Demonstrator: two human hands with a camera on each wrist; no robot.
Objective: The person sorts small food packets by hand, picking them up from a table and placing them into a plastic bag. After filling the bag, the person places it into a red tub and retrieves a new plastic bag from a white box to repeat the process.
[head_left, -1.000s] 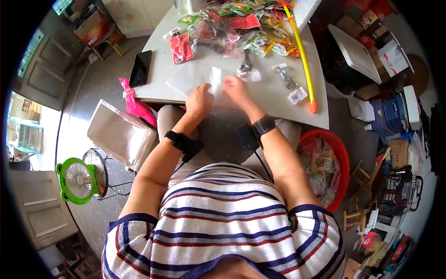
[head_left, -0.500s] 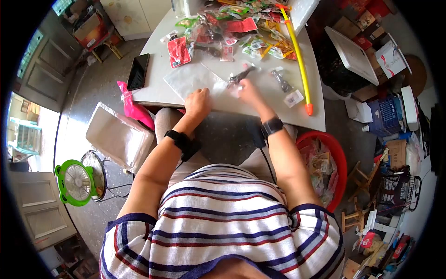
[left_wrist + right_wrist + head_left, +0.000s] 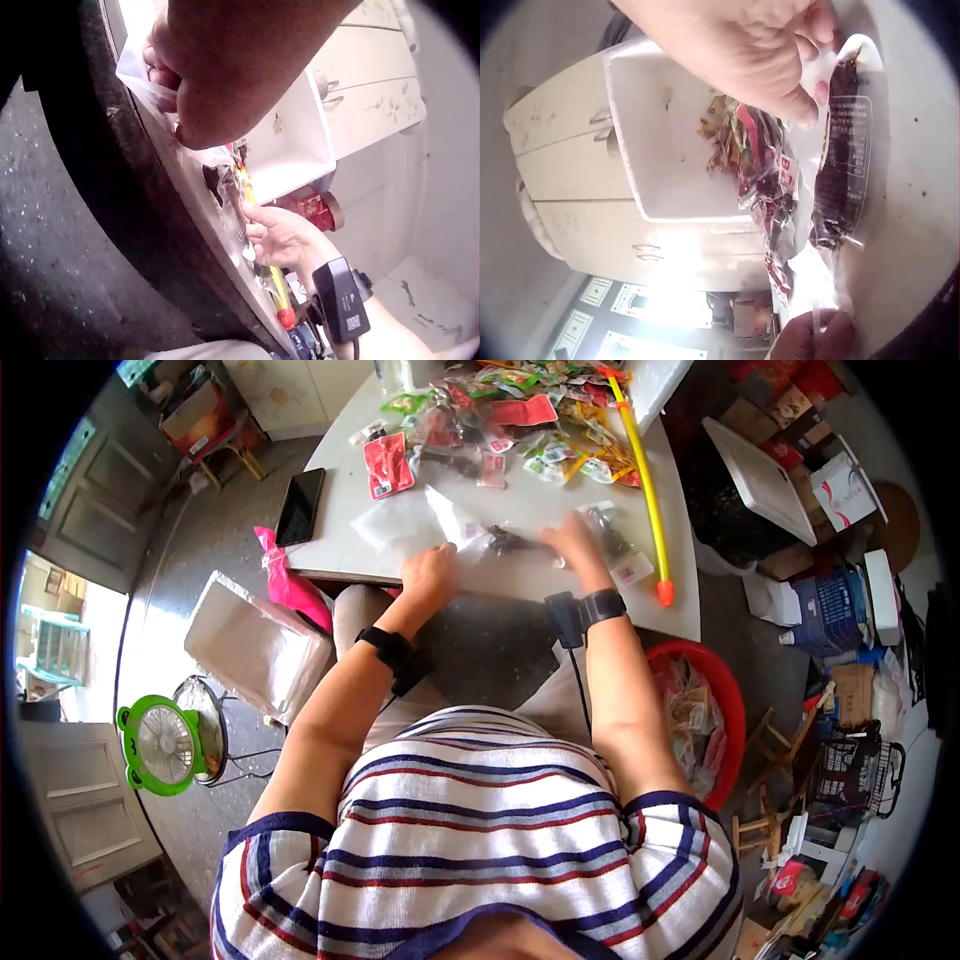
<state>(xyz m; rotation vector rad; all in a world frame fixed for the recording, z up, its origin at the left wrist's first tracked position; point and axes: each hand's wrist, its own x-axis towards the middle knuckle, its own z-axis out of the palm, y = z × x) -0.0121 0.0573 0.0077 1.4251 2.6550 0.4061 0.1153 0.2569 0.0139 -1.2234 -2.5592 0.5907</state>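
My left hand (image 3: 430,577) grips the edge of a clear plastic bag (image 3: 385,532) over the table's front edge. The bag's mouth edge stands up beside the fingers in the head view. To its right, a dark food packet (image 3: 844,150) in clear printed wrapping has its lower end close to the bag. My right hand (image 3: 575,542), blurred in the head view, is at the packet's right end. In the right wrist view its thumb and a fingertip pinch the packet's clear margin. The left wrist view shows the right hand (image 3: 281,236) beside the packet, palm partly visible.
Several colourful food packets (image 3: 560,455) are piled at the table's back. A red packet (image 3: 388,465) and a phone (image 3: 300,507) lie left. Another packet (image 3: 612,535) and a yellow tube (image 3: 645,485) lie right. A white foam box (image 3: 682,135) stands behind; a red tub (image 3: 735,710) stands below right.
My right hand has reached from beside the bag to the dark packet, then shifted right, and the packet now lies more sideways near the bag. My left hand stays on the bag, whose edge has risen.
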